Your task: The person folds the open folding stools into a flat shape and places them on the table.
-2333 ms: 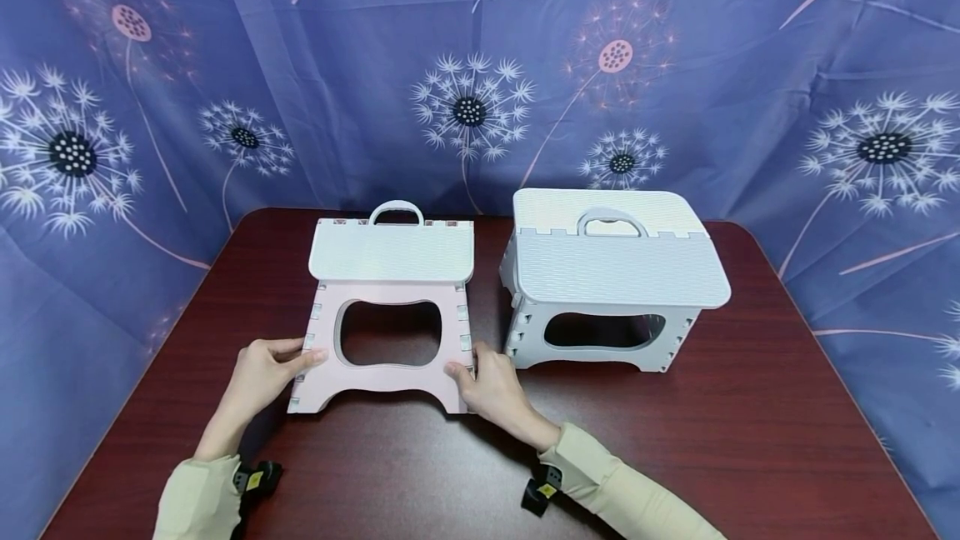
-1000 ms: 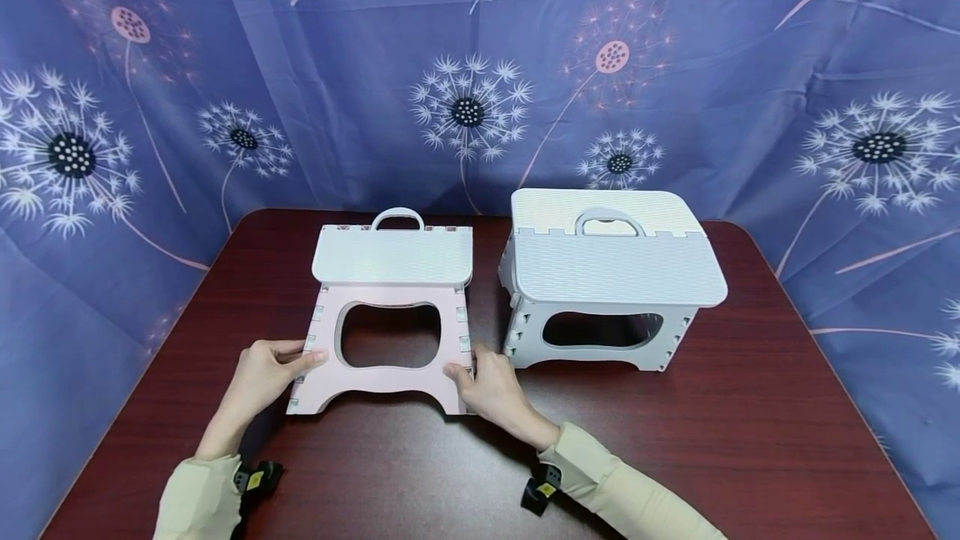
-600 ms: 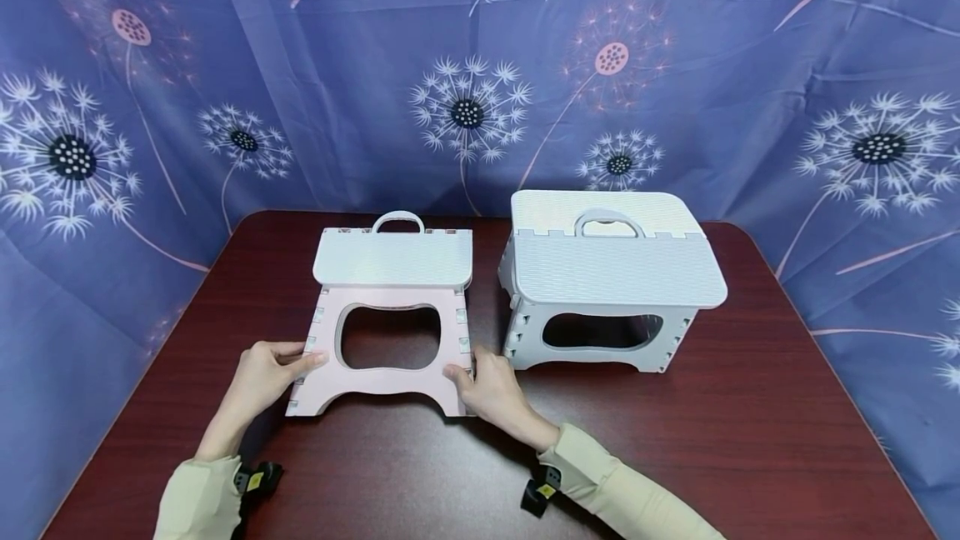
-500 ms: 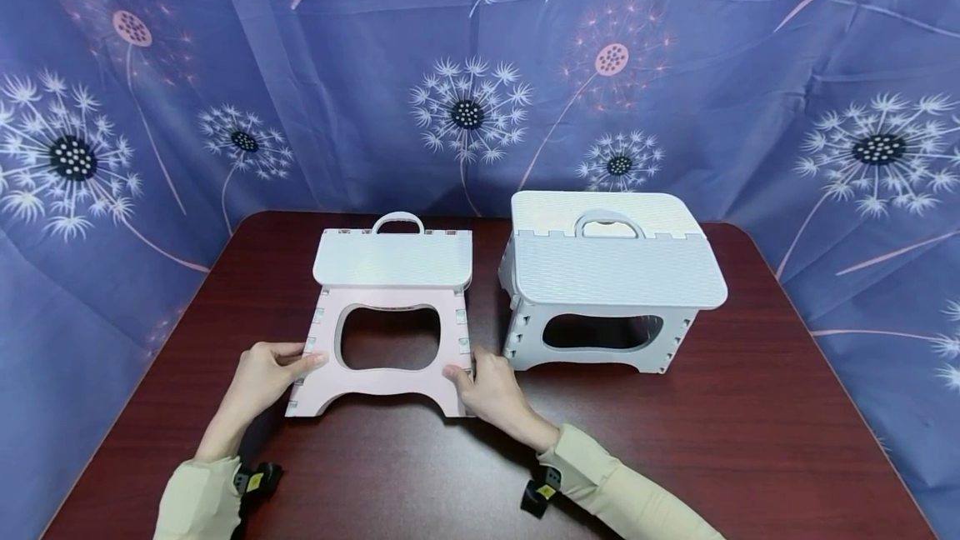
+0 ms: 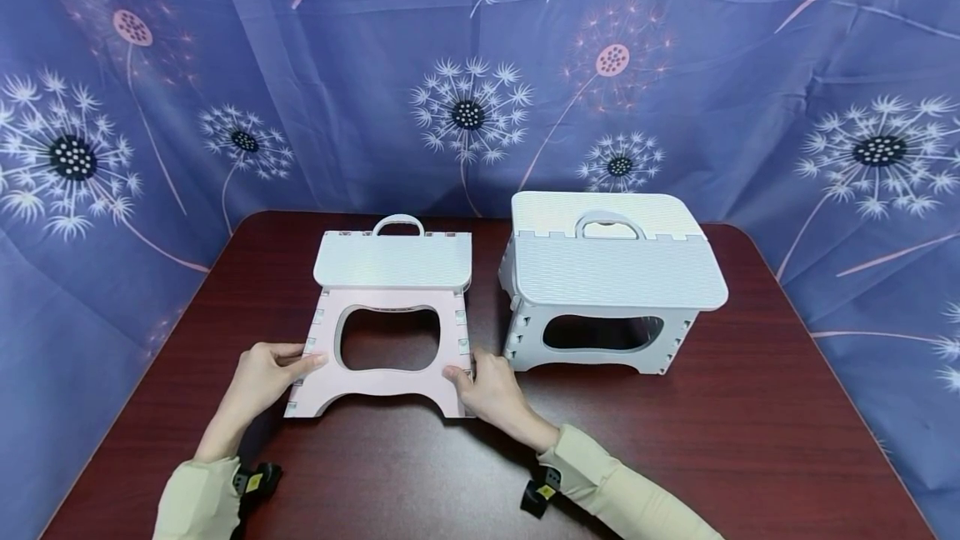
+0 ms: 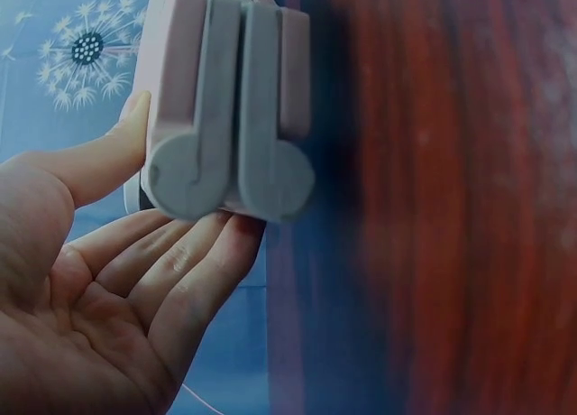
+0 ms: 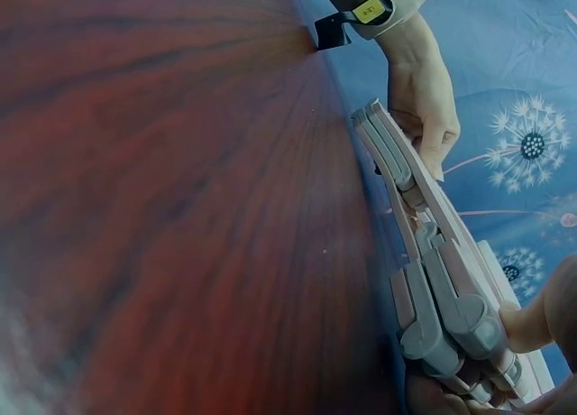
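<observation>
A folded pink folding stool with a pale ribbed seat panel and a loop handle at its far end is in both my hands. At its left edge my left hand grips it, thumb on the front and fingers behind. My right hand grips the lower right edge, thumb likewise on the front. In the left wrist view, grey hinged side pieces lie folded close together between thumb and fingers. Beside it on the right stands a white-grey folding stool, unfolded on its legs, with a handle in its seat.
Both stools are at a dark red wood-grain table, towards its back. A blue curtain with dandelion prints hangs behind and along both sides. Each wrist wears a small black camera.
The far end of the pink stool, with its handle, has come slightly lower in the head view. Both hands keep their grip almost in place. The white-grey stool stays put.
</observation>
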Demonstrator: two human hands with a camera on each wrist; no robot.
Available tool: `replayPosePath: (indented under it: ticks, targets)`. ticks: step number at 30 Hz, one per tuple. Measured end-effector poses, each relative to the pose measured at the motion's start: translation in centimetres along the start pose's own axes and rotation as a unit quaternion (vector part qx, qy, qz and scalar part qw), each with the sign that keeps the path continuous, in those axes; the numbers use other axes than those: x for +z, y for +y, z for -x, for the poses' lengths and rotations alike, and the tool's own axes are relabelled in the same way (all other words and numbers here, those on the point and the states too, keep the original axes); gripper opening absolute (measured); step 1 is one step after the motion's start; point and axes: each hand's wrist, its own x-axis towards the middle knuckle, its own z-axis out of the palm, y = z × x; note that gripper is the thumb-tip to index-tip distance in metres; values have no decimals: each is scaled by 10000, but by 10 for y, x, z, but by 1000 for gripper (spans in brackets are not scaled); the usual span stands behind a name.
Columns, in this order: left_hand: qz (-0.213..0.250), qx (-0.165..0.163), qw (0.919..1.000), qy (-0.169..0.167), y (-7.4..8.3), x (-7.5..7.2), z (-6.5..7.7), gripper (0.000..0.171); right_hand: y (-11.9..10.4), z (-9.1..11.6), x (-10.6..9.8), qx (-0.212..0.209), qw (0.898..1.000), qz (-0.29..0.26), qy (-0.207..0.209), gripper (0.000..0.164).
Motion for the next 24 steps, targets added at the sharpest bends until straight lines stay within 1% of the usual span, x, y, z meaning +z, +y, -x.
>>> replayPosePath:
  ticks: [13, 17, 24]
  targets:
    - [-40, -100, 9999, -6, 2, 1, 1, 49, 0, 0, -1, -60, 10000, 37, 25, 26]
    - [-39, -75, 10000, 10, 2, 1, 1, 48, 0, 0, 0, -36, 10000, 45, 15, 27]
    - [-49, -31, 10000, 37, 1, 1, 0, 46, 1, 0, 0, -120, 9998, 136, 35, 28]
